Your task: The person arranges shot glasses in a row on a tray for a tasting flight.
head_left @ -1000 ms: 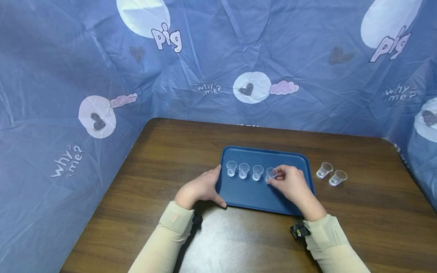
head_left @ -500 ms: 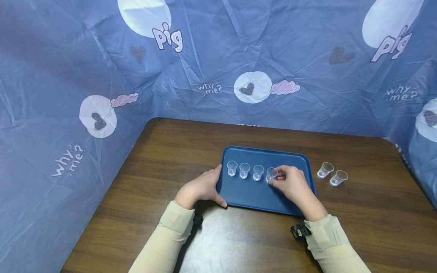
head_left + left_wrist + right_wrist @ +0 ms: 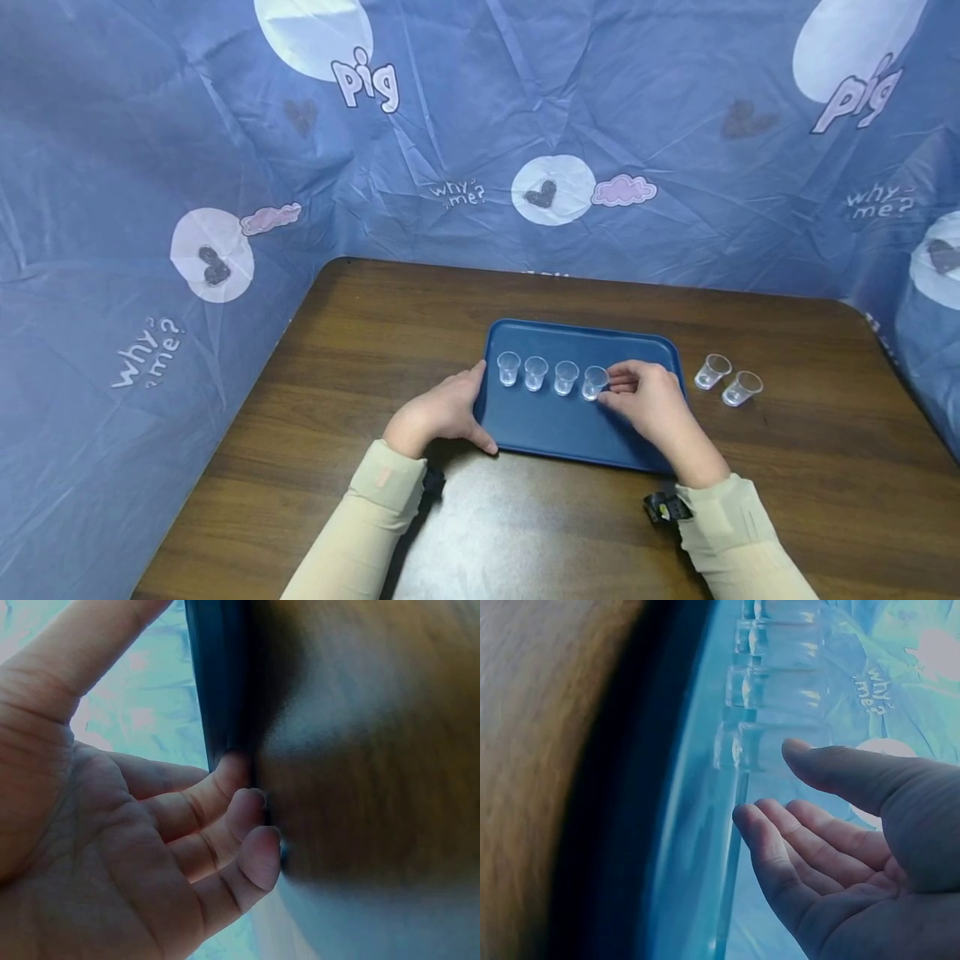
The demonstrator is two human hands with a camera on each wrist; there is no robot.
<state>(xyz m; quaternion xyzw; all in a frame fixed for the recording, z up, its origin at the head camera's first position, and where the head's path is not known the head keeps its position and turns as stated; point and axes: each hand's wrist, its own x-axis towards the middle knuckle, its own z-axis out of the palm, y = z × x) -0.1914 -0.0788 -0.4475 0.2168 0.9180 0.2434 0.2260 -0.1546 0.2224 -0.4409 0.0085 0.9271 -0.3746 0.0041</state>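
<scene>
Several small clear plastic cups stand upright in a row on a blue tray [image 3: 570,433]. The rightmost cup in that row [image 3: 595,383] is nearest to my right hand [image 3: 652,404]. In the right wrist view, my right hand [image 3: 840,847] has thumb and fingers spread apart, with a small gap to that cup [image 3: 757,746]. My left hand [image 3: 442,412] rests against the tray's left end, its thumb by the near left corner. In the left wrist view, the fingertips of my left hand [image 3: 150,825] touch the dark tray rim [image 3: 217,682].
Two more clear cups stand on the brown wooden table [image 3: 360,333] right of the tray: one farther back [image 3: 712,372], one slightly nearer [image 3: 742,389]. A blue printed cloth [image 3: 450,125] hangs behind and beside the table.
My right hand has let go of the rightmost cup on the tray and drawn slightly to the right. That cup stays in line with the others. My left hand has not moved.
</scene>
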